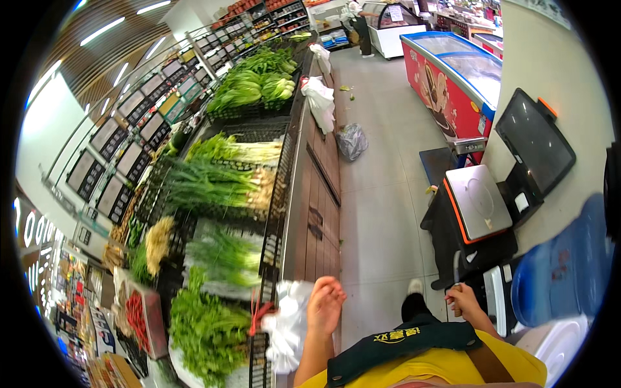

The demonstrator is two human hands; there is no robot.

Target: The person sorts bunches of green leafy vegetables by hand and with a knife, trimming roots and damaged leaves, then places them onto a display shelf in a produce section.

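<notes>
My right hand (462, 299) is closed around the wooden handle of a knife (456, 271), whose narrow metal blade points up and away from me. It is beside the black-covered stand under the scale. My left hand (328, 299) is raised with loosely curled fingers and nothing visible in it. A bunch of white plastic bags (287, 325) hangs beside it at the edge of the vegetable display, with red ties (259, 315) at its top. Nearest on that display are leafy greens (208, 322) and a bundle of thin green stalks (225, 257).
A weighing scale (478, 201) with a dark screen (536, 140) stands on my right, near a blue plastic tub (563, 266). Along the aisle are a grey plastic bag (352, 141), a floor scale (436, 165) and a red chest freezer (436, 92). Another person (360, 29) stands at the far end.
</notes>
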